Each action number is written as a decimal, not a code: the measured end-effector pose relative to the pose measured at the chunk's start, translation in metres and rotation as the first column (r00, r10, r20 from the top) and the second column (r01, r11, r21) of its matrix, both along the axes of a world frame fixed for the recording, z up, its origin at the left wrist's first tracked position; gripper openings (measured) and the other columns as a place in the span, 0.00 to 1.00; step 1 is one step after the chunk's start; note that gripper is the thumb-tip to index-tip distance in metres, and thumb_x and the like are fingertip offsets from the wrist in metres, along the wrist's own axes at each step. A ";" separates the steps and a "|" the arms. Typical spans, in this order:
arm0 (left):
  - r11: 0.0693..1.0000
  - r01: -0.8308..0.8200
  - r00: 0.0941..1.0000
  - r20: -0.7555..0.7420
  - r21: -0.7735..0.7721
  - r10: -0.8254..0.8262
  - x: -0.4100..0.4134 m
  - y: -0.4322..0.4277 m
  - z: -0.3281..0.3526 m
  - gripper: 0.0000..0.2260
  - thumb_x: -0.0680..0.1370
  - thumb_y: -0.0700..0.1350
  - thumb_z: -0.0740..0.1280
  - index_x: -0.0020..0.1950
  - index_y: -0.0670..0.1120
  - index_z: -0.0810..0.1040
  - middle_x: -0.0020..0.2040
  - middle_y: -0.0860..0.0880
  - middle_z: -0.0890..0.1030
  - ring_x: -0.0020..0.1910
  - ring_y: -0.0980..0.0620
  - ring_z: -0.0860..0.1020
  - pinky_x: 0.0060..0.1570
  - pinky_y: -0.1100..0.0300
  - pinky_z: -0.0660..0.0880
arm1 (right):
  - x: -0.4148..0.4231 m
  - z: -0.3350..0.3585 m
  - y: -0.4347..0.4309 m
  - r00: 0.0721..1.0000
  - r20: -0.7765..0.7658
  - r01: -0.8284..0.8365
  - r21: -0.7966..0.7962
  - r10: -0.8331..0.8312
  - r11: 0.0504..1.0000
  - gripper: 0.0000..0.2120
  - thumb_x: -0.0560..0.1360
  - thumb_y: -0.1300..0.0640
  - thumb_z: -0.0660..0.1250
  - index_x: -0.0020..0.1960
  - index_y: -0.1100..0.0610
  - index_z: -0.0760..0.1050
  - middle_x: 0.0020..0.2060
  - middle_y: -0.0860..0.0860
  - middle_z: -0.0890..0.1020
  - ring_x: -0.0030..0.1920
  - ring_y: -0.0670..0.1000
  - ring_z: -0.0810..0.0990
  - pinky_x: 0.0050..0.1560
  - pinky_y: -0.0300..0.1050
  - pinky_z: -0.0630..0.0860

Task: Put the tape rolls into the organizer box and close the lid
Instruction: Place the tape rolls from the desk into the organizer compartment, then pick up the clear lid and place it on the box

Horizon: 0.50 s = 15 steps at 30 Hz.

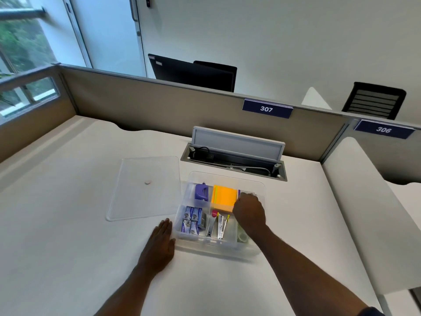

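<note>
Tape roll (242, 236) sits in the organizer box's (259, 185) near-right compartment, under the right forearm. Right hand (249, 213) reaches into the far-right compartment; its grip is hidden. Left hand (159, 244) lies flat, open, beside the box. Lid (143, 188) rests left on the desk (68, 224).

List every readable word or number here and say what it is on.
"307": blue sign on the partition.
"306": blue sign on the partition, farther right.
Print on the small blue boxes in the organizer box: too small to read.
Stickers on the black monitor back: unreadable.
</note>
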<state>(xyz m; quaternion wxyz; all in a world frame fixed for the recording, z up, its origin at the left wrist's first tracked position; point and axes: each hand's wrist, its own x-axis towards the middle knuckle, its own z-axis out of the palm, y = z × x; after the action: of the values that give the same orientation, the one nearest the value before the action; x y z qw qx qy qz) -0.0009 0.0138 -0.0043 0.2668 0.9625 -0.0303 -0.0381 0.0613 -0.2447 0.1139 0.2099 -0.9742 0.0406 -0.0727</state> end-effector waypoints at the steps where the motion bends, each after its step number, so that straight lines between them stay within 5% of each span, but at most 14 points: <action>1: 0.998 -0.049 0.999 0.007 -0.039 0.049 -0.001 0.001 0.003 0.27 0.78 0.51 0.49 0.75 0.40 0.57 0.77 0.43 0.59 0.77 0.48 0.56 0.73 0.61 0.47 | 0.005 0.002 0.008 1.000 -0.009 -0.013 0.016 0.013 1.000 0.08 0.74 0.66 0.60 0.45 0.67 0.77 0.42 0.63 0.82 0.44 0.62 0.80 0.40 0.48 0.74; 4: 0.952 -0.254 0.965 0.027 -0.169 0.262 -0.003 0.008 0.010 0.21 0.79 0.38 0.57 0.73 0.40 0.64 0.73 0.42 0.66 0.74 0.46 0.63 0.71 0.61 0.54 | 0.015 0.008 0.036 0.994 -0.068 -0.082 0.032 0.084 0.996 0.11 0.75 0.64 0.57 0.46 0.67 0.77 0.43 0.62 0.80 0.46 0.62 0.78 0.39 0.47 0.69; 8: 0.895 -0.386 0.907 0.086 -0.222 0.413 0.007 0.028 0.020 0.21 0.77 0.38 0.62 0.70 0.37 0.67 0.71 0.39 0.69 0.71 0.42 0.67 0.69 0.52 0.63 | 0.026 0.009 0.076 0.976 -0.161 -0.131 0.118 0.149 0.984 0.10 0.76 0.60 0.57 0.50 0.63 0.75 0.47 0.60 0.79 0.48 0.60 0.78 0.36 0.43 0.67; 10: 0.868 -0.442 0.883 0.060 -0.225 0.465 0.015 0.041 0.029 0.23 0.77 0.40 0.63 0.71 0.38 0.66 0.73 0.40 0.66 0.73 0.42 0.64 0.70 0.50 0.64 | 0.026 0.013 0.098 0.955 -0.198 -0.189 0.174 0.222 0.966 0.11 0.76 0.60 0.58 0.54 0.64 0.75 0.49 0.60 0.78 0.50 0.60 0.78 0.41 0.45 0.70; 13: 0.850 -0.488 0.864 0.032 -0.201 0.503 0.028 0.060 0.036 0.25 0.77 0.43 0.64 0.73 0.39 0.63 0.75 0.40 0.62 0.74 0.42 0.62 0.70 0.48 0.63 | 0.021 0.009 0.127 0.908 -0.223 -0.304 0.235 0.356 0.923 0.09 0.72 0.66 0.63 0.47 0.70 0.77 0.45 0.66 0.80 0.47 0.65 0.79 0.46 0.55 0.77; 15: 0.827 -0.520 0.846 0.005 -0.211 0.533 0.035 0.073 0.039 0.27 0.77 0.45 0.64 0.73 0.38 0.62 0.76 0.40 0.61 0.74 0.41 0.61 0.71 0.48 0.62 | 0.022 0.012 0.145 0.917 -0.209 -0.299 0.207 0.341 0.931 0.13 0.76 0.61 0.60 0.55 0.68 0.75 0.54 0.64 0.78 0.57 0.63 0.75 0.58 0.54 0.72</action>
<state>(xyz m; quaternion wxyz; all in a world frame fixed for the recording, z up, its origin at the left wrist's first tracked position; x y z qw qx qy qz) 0.0344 0.0870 0.0348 0.3620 0.9020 0.2241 0.0711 0.0835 -0.0993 0.1255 0.2954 -0.9474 -0.0886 0.0853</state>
